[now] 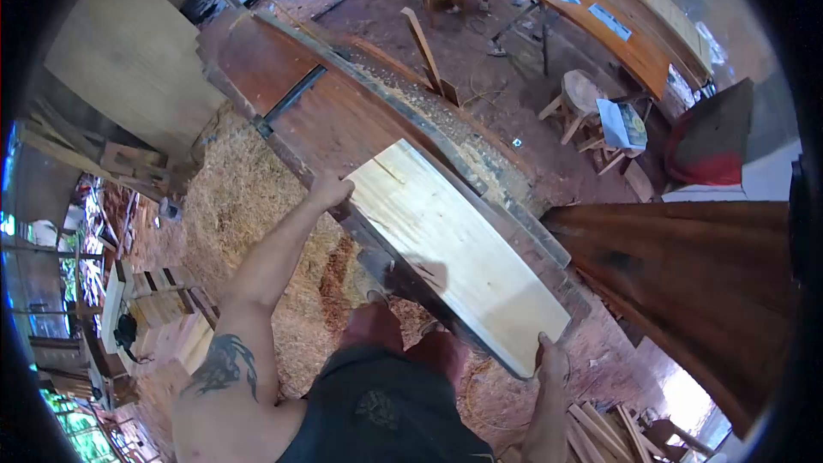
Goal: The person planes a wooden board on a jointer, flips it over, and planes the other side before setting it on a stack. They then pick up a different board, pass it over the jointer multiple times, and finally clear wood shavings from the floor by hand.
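Pale, grained board [459, 240] – long, flat, mid-frame over reddish-brown bench [343, 116]; curly shavings [244, 180] centre left. Left hand [330, 191], arm outstretched, grips upper-left end – right hand [554, 362], thumb uppermost, clasps lower-right end.

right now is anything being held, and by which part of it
Yes, a pale board: the left hand holds it near a far-end corner, the right hand at its near end.
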The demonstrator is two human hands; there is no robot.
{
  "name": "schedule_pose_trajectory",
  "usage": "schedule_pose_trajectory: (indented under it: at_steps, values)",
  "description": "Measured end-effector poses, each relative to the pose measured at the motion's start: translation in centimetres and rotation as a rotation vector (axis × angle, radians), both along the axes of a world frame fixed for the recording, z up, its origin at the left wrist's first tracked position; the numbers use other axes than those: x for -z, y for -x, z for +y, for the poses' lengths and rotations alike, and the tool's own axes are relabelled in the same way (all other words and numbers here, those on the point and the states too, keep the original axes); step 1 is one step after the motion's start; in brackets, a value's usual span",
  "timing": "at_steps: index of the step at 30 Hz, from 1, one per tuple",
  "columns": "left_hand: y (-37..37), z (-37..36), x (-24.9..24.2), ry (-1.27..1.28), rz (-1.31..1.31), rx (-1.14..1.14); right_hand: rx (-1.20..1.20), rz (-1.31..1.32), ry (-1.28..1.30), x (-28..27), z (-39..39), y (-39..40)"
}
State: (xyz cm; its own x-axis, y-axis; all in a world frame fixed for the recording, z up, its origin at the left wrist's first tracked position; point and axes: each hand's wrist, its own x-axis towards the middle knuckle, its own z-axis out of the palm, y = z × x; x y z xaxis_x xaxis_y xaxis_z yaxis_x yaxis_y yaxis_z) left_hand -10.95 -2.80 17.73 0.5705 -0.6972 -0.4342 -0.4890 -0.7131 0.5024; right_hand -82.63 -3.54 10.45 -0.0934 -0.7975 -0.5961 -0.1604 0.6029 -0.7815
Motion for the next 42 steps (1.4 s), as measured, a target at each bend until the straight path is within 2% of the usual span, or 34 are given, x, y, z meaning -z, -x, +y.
schedule_pose_trajectory:
  at_steps: [3,4,6,9,10,11,13,15,16,17,20,22,26,32,35,38,41,42]
  values:
    - [-0.1,-0.9,2.1,-0.063,-0.135,0.088,-0.123,0.288,-0.137,-6.1,-1.2,-4.0]
    - [-0.4,-1.1,3.7,-0.02,-0.146,0.072,-0.113,0.312,-0.2,-9.6,-1.9,-6.9]
    - [-1.0,-1.6,6.6,0.07,-0.166,0.04,-0.13,0.36,-0.115,-5.9,-2.5,-5.7]
    - [2.3,-3.8,2.1,0.017,-0.196,-0.064,-0.159,0.451,-0.033,-4.9,-3.9,-7.5]
    - [3.1,-4.4,3.7,0.049,-0.521,0.0,-0.018,0.197,-0.078,-2.7,-4.4,-6.9]
    - [4.2,-5.2,5.4,0.082,-0.843,0.068,-0.04,0.186,-0.083,-1.0,-4.8,-5.7]
    - [9.7,-6.5,3.7,0.02,-0.526,0.037,-0.083,0.159,-0.08,-0.6,-6.4,-5.6]
    - [16.0,-5.9,3.8,-0.054,-0.431,0.183,-0.146,0.255,0.006,-1.1,-6.9,-6.1]
    - [18.7,-5.5,4.9,-0.058,-0.393,0.172,-0.178,0.302,0.05,-1.5,-6.9,-6.5]
    - [20.6,-5.5,5.9,-0.058,-0.354,0.163,-0.233,0.301,-0.016,-1.8,-6.9,-6.7]
    - [22.7,-6.9,6.3,-0.057,-0.492,0.098,-0.398,0.311,-0.208,-2.3,-6.6,-6.7]
    - [22.1,-7.3,6.0,-0.047,-0.486,0.088,-0.511,0.327,-0.35,-3.2,-6.5,-7.3]
    - [20.0,-8.1,6.0,-0.051,-0.519,0.089,-0.548,0.412,-0.337,-3.9,-7.6,-10.1]
    - [15.9,-8.8,5.8,-0.103,-0.536,0.093,-0.742,0.508,-0.269,1.2,-7.8,-10.3]
    - [13.4,-9.2,5.6,-0.125,-0.531,0.077,-0.777,0.544,-0.184,-5.8,-8.5,-16.7]
    - [10.2,-9.7,5.5,-0.139,-0.514,0.058,-0.69,0.401,-0.06,-0.5,-7.8,-16.9]
    - [6.9,-10.2,5.5,-0.156,-0.527,0.057,-0.778,0.445,-0.207,-0.6,-9.6,-19.9]
    - [5.9,-10.3,5.3,-0.145,-0.518,0.05,-0.816,0.46,-0.126,0.2,-9.9,-20.6]
